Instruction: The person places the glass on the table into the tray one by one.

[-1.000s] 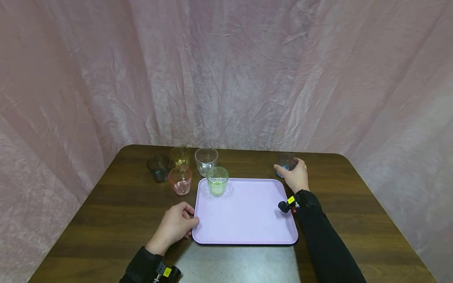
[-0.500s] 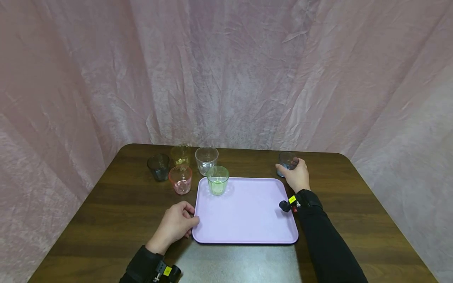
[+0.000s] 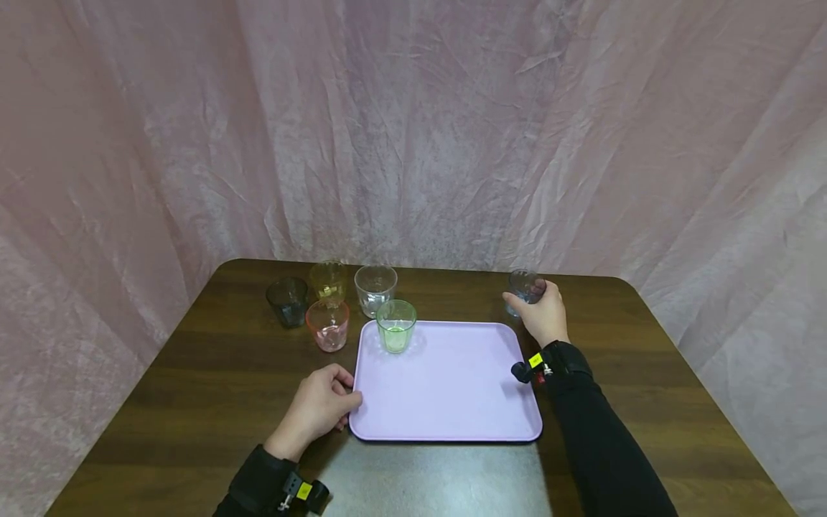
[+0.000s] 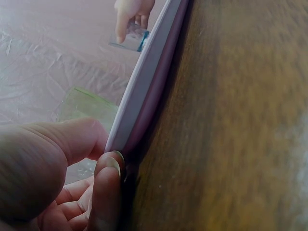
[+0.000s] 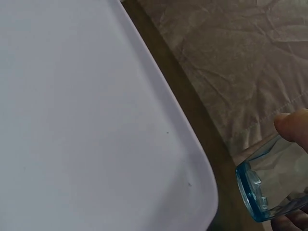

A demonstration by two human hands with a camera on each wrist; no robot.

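Note:
My left hand (image 3: 315, 403) pinches the left rim of a lilac tray (image 3: 446, 388) between thumb and fingers. The left wrist view shows the thumb (image 4: 79, 137) above the tray's edge and a fingertip against its underside. At the back right, past the tray's corner, my right hand (image 3: 545, 314) grips a blue-tinted glass (image 3: 516, 289) round its side. That glass's thick blue base (image 5: 250, 192) shows in the right wrist view, just beyond the tray's rounded corner. A green glass (image 3: 396, 332) stands upright on the tray's back left corner.
Left of and behind the tray stand a pink glass (image 3: 329, 332), a dark grey glass (image 3: 288, 305), a yellow glass (image 3: 327, 280) and a colourless glass (image 3: 375, 287), close together on the wooden table (image 3: 646, 402). A pink curtain (image 3: 413, 129) hangs behind the table.
My right hand and the blue glass have risen slightly. The left hand keeps its pinch on the tray, and the other glasses stay put. The whole view has shifted a little.

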